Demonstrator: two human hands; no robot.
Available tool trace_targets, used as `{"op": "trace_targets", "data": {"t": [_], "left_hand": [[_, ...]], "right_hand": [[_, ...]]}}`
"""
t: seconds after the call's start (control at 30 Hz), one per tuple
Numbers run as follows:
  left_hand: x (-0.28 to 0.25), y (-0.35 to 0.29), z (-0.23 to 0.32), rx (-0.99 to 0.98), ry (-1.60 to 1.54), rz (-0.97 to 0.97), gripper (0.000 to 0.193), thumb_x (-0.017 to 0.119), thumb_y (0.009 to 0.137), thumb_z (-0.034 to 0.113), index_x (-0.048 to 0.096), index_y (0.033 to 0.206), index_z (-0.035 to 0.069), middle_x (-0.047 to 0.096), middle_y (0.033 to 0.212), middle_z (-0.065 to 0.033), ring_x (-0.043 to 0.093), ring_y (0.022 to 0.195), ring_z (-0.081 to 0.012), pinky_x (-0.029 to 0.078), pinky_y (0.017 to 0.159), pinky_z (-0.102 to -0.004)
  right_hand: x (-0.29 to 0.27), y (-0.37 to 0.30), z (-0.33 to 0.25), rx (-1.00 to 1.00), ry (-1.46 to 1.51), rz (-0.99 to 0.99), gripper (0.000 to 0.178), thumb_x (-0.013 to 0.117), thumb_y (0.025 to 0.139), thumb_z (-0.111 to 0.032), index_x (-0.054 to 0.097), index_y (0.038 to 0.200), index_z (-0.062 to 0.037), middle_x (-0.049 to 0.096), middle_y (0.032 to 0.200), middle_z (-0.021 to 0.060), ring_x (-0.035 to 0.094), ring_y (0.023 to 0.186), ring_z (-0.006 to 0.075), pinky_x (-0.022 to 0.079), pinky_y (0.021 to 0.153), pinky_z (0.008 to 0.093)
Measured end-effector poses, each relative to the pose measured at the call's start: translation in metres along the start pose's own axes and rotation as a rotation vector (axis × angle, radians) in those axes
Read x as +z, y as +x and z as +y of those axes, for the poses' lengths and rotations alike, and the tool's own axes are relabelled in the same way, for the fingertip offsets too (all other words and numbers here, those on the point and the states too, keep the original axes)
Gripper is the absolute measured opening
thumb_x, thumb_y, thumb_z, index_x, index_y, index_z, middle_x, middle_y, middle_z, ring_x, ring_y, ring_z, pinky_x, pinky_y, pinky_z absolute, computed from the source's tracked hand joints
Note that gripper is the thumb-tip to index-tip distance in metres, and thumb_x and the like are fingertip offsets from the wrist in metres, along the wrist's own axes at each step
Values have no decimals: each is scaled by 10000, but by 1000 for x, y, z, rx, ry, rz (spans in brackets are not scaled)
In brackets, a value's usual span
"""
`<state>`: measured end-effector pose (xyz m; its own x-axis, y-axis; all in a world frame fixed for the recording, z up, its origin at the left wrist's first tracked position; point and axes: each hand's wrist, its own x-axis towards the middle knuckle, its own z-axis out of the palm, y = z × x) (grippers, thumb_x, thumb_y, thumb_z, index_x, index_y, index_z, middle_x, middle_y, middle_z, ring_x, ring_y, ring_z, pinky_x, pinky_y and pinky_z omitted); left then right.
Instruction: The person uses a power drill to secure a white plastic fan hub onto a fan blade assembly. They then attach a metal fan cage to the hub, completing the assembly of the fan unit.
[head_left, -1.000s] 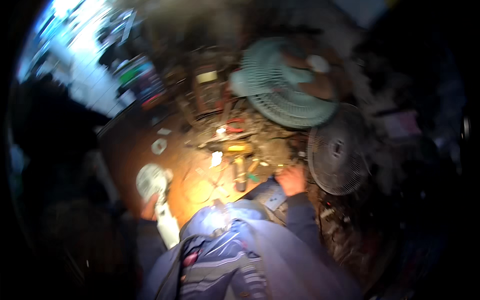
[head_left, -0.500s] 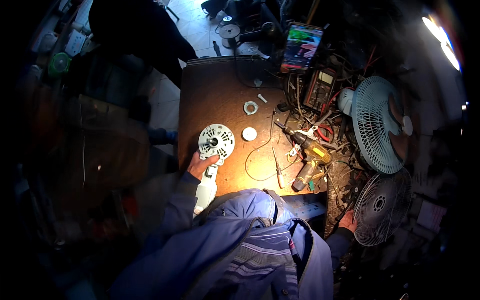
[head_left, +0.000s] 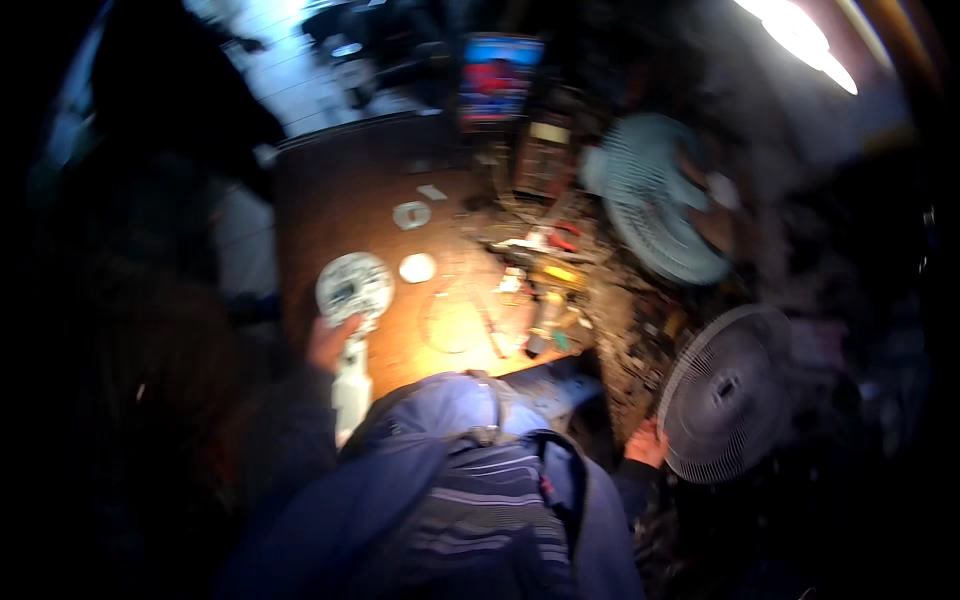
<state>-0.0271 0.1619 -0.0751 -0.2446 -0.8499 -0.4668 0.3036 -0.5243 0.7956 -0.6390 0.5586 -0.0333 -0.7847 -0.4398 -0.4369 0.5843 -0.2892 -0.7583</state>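
Note:
My left hand (head_left: 332, 343) is closed round the neck of a white fan motor housing (head_left: 356, 286). The housing has a round slotted face at the top and a long pale body below the hand. At the right, my right hand (head_left: 648, 444) pinches the near rim of a round wire fan grille (head_left: 735, 395), which stands tilted beyond the bench's edge. Beside the housing, a round white cap (head_left: 418, 267) lies on the brown bench (head_left: 320, 180). Farther back are a white ring nut (head_left: 411, 215) and a small white piece (head_left: 432, 192). Motion blurs the view.
A yellow and black cordless drill (head_left: 552, 290) lies on the bench's right side among wires and red-handled pliers (head_left: 565, 236). Behind are a multimeter (head_left: 543, 155) and a lit phone (head_left: 500, 80). A pale blue fan head (head_left: 655, 200) stands at the right; a bright lamp (head_left: 800, 40) shines above.
The view has swung to the right, so the bench and its things appear farther left. My right hand now holds the grille's rim and the grille stands turned more face-on. My left hand keeps the housing.

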Motion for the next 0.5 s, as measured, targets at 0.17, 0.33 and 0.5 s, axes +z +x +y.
{"op": "trace_targets", "data": {"t": [0.17, 0.33, 0.5], "left_hand": [[-14, 8, -11, 35, -6, 45, 508, 774, 945, 178, 616, 1407, 38, 716, 1257, -57, 687, 1061, -147, 539, 906, -304], [-22, 14, -14, 29, -24, 35, 511, 791, 930, 166, 619, 1389, 23, 716, 1253, -66, 688, 1061, -153, 541, 903, -304], [-22, 13, -13, -7, 55, 51, 491, 773, 940, 155, 620, 1389, 29, 711, 1244, -57, 682, 1061, -156, 535, 925, -318]], "right_hand": [[83, -88, 16, 47, -37, 97, 208, 614, 1033, -196, 672, 1131, -21, 756, 973, 154, 726, 879, 266, 625, 811, 430], [153, -131, 35, 92, -366, -150, 304, 589, 1046, -213, 641, 1219, 32, 765, 1037, 154, 772, 902, 289, 663, 709, 456], [233, -136, 43, 240, -487, -303, 350, 568, 1030, -149, 603, 1218, 144, 721, 957, 260, 728, 763, 274, 645, 697, 395]]}}
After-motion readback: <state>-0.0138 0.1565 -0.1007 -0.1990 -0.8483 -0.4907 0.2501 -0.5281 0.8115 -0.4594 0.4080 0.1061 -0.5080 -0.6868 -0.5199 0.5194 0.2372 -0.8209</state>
